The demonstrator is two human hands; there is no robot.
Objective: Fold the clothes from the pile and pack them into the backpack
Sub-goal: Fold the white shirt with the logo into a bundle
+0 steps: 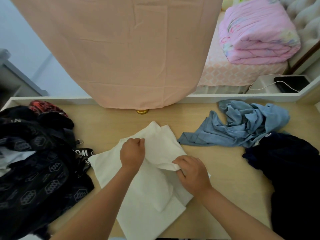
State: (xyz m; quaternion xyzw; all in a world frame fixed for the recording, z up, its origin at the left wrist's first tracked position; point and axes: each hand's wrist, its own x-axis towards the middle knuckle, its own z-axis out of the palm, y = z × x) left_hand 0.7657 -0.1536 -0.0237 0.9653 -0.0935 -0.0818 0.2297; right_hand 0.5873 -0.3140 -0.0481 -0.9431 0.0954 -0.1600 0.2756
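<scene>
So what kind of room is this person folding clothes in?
Most likely a bedroom at home. A folded pink quilt lies on a bed with a tufted headboard. Loose clothes, such as a blue garment, are spread over a light wooden tabletop.

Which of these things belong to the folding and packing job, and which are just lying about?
Part of the job: white garment, pinched by left hand and right hand; blue garment; dark navy garment; black patterned backpack.
Just lying about: pink hanging cloth; folded pink quilt; black device; gold knob.
</scene>
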